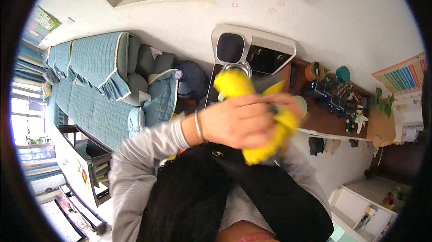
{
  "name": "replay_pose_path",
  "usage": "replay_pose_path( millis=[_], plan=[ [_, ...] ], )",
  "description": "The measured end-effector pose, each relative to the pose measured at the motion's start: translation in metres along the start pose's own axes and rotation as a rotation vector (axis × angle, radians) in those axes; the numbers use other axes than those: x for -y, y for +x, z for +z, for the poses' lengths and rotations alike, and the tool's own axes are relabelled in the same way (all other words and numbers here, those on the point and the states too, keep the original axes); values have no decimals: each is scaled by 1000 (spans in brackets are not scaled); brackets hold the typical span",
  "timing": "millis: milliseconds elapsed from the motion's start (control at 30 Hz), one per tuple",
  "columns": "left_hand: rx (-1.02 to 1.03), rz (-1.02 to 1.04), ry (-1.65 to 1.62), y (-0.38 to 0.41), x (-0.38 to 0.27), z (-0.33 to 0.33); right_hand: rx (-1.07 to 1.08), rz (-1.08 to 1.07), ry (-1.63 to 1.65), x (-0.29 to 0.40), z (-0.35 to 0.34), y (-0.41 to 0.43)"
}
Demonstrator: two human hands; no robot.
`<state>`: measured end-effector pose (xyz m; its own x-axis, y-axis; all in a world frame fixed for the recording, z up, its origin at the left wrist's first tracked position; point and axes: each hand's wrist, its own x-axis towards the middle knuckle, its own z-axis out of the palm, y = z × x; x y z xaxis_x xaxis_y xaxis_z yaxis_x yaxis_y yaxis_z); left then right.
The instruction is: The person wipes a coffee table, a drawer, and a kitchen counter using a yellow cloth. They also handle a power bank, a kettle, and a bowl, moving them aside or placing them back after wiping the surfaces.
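Observation:
A bright yellow cloth (234, 85) is bunched in both my hands in front of my chest, and motion blurs its edges. My left hand (238, 120), with a thin bangle at the wrist, grips the cloth's middle, its fingers curled over it. On the far side my right hand (287, 103) also holds the cloth; it is blurred and partly hidden behind the left hand and the cloth. Folds of yellow stick out above and below the hands. Just beyond the cloth is a shiny metal pot or kettle (248, 68), partly covered by it.
Ahead stands a white appliance (251, 36) with black panels. A brown tabletop (317, 113) to the right bears tape rolls (314, 71) and dark devices (332, 100) with blue lights. At left are a large blue water bottle (192, 83) and a sofa (91, 107) with quilted covers.

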<state>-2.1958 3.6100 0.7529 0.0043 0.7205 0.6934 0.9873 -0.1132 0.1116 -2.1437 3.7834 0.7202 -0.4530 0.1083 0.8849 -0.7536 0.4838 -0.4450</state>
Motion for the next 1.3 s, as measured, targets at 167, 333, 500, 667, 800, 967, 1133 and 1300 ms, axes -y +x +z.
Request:
replay_pose_path(
  millis=[167,333,500,667,800,967,1133,1300],
  plan=[
    [50,-1067,-392,-192,-59,77,684,1115,76,16,26,-206],
    [-250,-1903,-1794,-285,-108,121,638,1210,231,63,37,-259],
    [-288,-2070,-1718,-335,-132,190,336,1623,1,73,2,-289],
    [-535,-1872,-1028,-308,-91,251,-52,1204,-227,1,-10,-307],
    [-294,-1818,-506,-238,-28,237,121,819,-447,-86,21,-305],
    [182,-1389,26,-277,-9,310,683,633,-425,-139,43,-335],
    [578,-1129,135,-228,9,374,607,801,-482,-169,-4,-334],
    [738,-1175,-37,-182,-14,363,637,1017,-397,-138,-47,-355]
  ],
)
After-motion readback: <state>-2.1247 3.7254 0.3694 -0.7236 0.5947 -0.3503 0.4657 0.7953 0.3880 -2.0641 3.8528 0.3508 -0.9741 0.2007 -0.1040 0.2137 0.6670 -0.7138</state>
